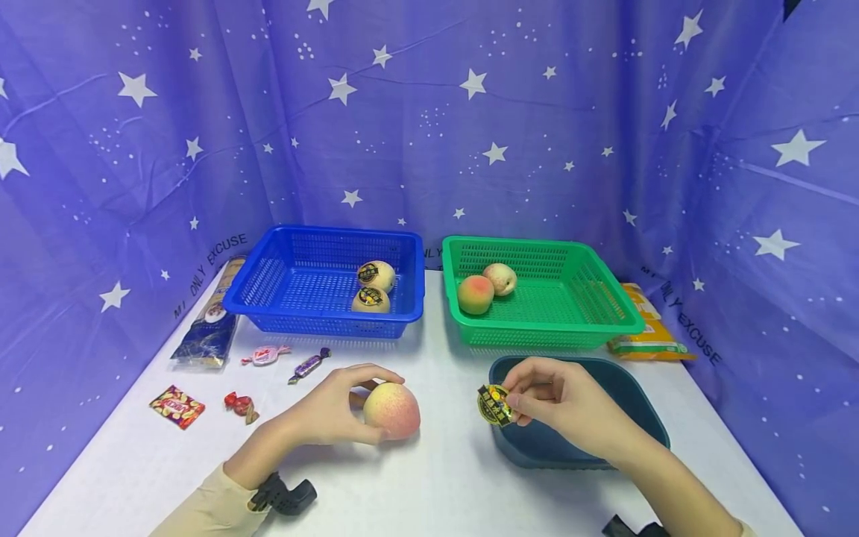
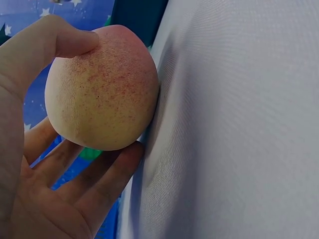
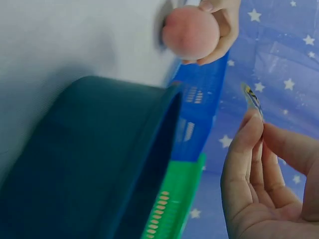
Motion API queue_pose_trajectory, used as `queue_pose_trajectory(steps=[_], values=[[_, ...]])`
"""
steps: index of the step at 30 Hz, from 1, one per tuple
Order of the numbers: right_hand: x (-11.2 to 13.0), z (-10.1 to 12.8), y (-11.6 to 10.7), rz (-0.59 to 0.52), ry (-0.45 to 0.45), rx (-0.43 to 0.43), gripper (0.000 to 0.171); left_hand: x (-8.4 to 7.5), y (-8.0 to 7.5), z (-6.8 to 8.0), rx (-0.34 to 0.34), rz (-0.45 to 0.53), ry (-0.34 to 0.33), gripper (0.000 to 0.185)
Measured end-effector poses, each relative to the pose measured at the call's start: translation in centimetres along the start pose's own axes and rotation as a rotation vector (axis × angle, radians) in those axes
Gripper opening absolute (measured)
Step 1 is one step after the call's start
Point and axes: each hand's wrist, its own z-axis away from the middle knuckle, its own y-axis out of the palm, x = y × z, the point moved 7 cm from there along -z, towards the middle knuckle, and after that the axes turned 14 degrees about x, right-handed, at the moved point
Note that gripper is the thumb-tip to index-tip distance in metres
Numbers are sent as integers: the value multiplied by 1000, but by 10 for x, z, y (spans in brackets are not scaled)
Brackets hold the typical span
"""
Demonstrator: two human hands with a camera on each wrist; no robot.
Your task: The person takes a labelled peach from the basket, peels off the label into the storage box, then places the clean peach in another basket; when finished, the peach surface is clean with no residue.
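My left hand (image 1: 338, 406) grips a pink and yellow peach (image 1: 392, 411) low over the white table, thumb on one side and fingers on the other, as the left wrist view shows. Between thumb and fingertips, my right hand (image 1: 570, 403) pinches a round black and gold sticker (image 1: 495, 405). That hand is over the left part of a dark teal basin (image 1: 647, 403). Two peaches with the same kind of sticker (image 1: 370, 297) lie in the blue basket (image 1: 322, 322). In the green basket (image 1: 550, 335) are two peaches (image 1: 476, 294) with no sticker showing.
Several wrapped candies (image 1: 309, 365) and a red snack packet (image 1: 177, 407) lie at the left of the table. A dark blue bag (image 1: 209, 328) leans by the blue basket. An orange bag (image 1: 651, 335) is beside the green one. Purple star-printed curtains (image 1: 429, 134) enclose the table.
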Motion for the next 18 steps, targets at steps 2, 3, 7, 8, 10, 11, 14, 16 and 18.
queue_pose_trajectory(steps=[2,3,7,8,10,11,14,16,18], values=[[-9,2,-7,-19,42,-17,28,0,0,0,-1,-3,1,76],[-13,3,-11,-28,63,-26,30,1,0,0,0,-6,1,76],[-30,8,-23,-56,136,-41,36,2,0,-1,0,-10,3,75],[-34,10,-25,-57,150,-41,36,2,0,-1,0,-11,3,75],[-41,12,-29,-63,171,-35,36,2,0,-1,0,-14,3,74],[-44,12,-30,-64,183,-31,36,1,0,-1,0,-19,4,74],[-52,13,-30,-53,220,-10,34,1,0,0,1,-33,9,74],[-57,13,-29,-50,232,11,31,1,-1,0,2,-42,11,75],[-61,11,-27,-57,238,33,30,2,-1,1,4,-43,13,76]])
